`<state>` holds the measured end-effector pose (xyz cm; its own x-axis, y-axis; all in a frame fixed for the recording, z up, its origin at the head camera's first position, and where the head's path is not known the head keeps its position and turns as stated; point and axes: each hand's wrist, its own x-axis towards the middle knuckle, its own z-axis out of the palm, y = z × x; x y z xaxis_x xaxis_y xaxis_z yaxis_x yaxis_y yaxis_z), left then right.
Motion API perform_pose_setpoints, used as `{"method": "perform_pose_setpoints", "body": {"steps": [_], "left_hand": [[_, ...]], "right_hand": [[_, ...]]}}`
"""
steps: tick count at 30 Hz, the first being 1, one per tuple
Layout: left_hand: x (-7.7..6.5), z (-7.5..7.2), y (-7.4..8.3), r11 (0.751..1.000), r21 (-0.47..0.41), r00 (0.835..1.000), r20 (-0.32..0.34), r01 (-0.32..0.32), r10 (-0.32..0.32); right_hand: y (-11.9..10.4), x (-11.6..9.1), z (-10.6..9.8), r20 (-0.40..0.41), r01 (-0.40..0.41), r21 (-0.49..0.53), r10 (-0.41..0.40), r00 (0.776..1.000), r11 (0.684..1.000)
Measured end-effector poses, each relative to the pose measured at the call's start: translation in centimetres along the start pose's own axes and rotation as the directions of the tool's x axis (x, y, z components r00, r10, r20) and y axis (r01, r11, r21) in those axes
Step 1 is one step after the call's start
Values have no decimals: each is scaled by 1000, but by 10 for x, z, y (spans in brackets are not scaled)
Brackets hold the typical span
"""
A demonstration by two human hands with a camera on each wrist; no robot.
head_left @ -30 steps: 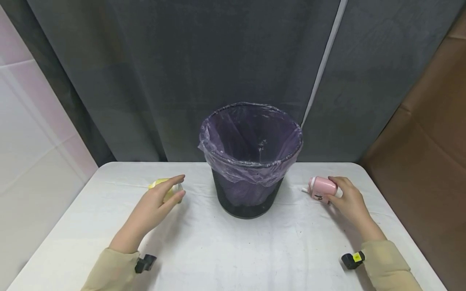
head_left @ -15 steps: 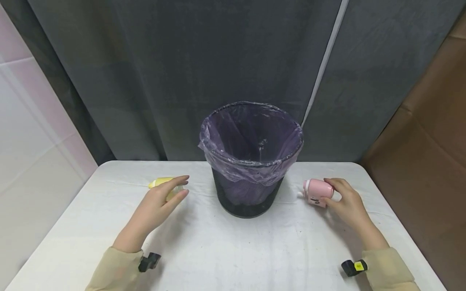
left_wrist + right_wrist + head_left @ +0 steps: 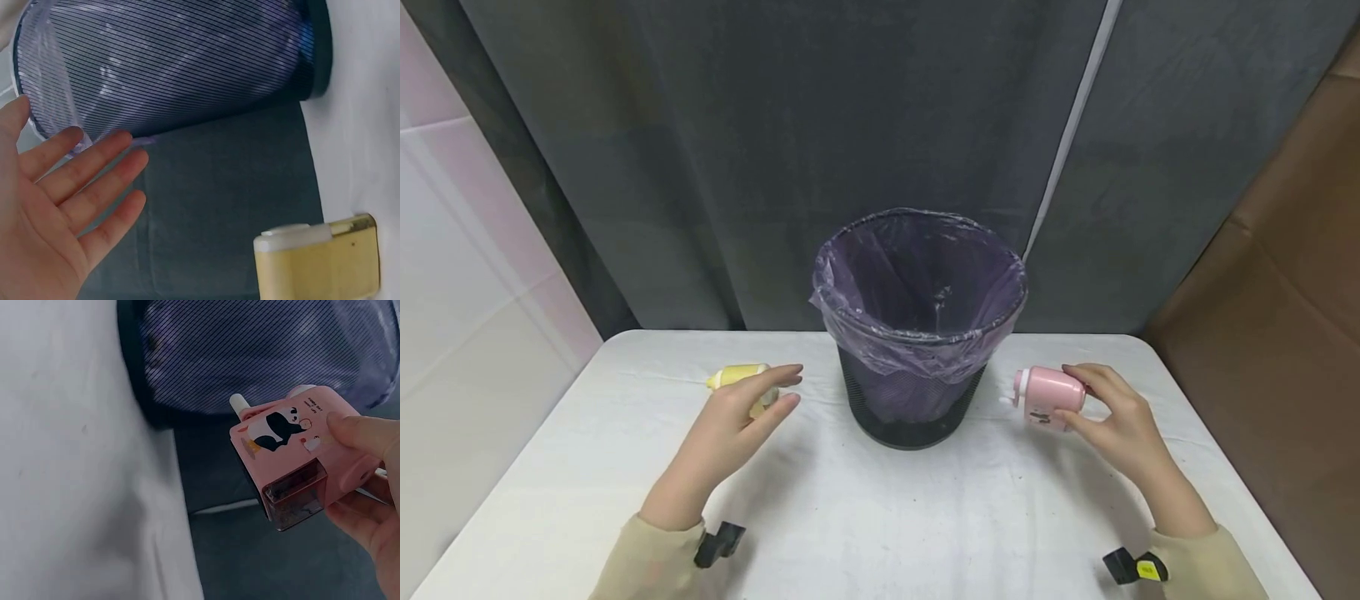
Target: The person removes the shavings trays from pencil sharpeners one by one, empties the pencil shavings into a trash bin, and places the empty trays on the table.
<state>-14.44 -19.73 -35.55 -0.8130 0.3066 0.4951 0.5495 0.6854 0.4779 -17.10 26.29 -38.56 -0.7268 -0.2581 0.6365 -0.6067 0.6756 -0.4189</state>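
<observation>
My right hand [image 3: 1116, 417] pinches a pink hand-crank pencil sharpener [image 3: 1049, 397] at its right end, between the thumb and the other fingers. The right wrist view shows a panda picture on the sharpener [image 3: 275, 432], a white crank knob [image 3: 239, 405] and a see-through shavings drawer [image 3: 297, 494]. On the left, a yellow block-shaped thing [image 3: 733, 375] lies on the table, partly hidden behind my left hand [image 3: 722, 433]. That hand hovers with relaxed, spread fingers and holds nothing. In the left wrist view the yellow thing [image 3: 319, 269] has a pale end and a see-through part, apart from the fingers.
A black mesh waste bin [image 3: 906, 435] lined with a purple bag [image 3: 917, 354] stands between the hands, near the table's far edge. White cloth covers the table [image 3: 917, 533]. Behind hangs a dark grey curtain [image 3: 850, 100]; a brown panel [image 3: 1277, 292] flanks the right side.
My right hand has carried the pink pencil sharpener a little left, toward the bin. My left hand has shifted slightly right, uncovering more of the yellow thing, which stays in place.
</observation>
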Motion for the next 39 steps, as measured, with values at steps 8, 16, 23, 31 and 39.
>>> {"method": "perform_pose_setpoints", "body": {"steps": [8,16,23,31,39], "left_hand": [[3,1,11,992,-31,991,-66,-119,116],[8,1,22,966,-146,974,-105,-213,199],[15,5,33,918,-223,937,-200,-327,285],[26,2,66,866,-267,897,-260,-422,357],[29,14,64,859,-291,902,-230,-422,365]], "right_hand": [[-20,5,-9,-68,147,93,-141,988,985],[-44,9,-16,-132,244,165,-224,966,956],[-75,16,-20,-189,322,198,-286,939,926],[-101,24,-21,-237,390,233,-337,911,891],[-120,30,-21,-281,460,285,-385,879,841]]}}
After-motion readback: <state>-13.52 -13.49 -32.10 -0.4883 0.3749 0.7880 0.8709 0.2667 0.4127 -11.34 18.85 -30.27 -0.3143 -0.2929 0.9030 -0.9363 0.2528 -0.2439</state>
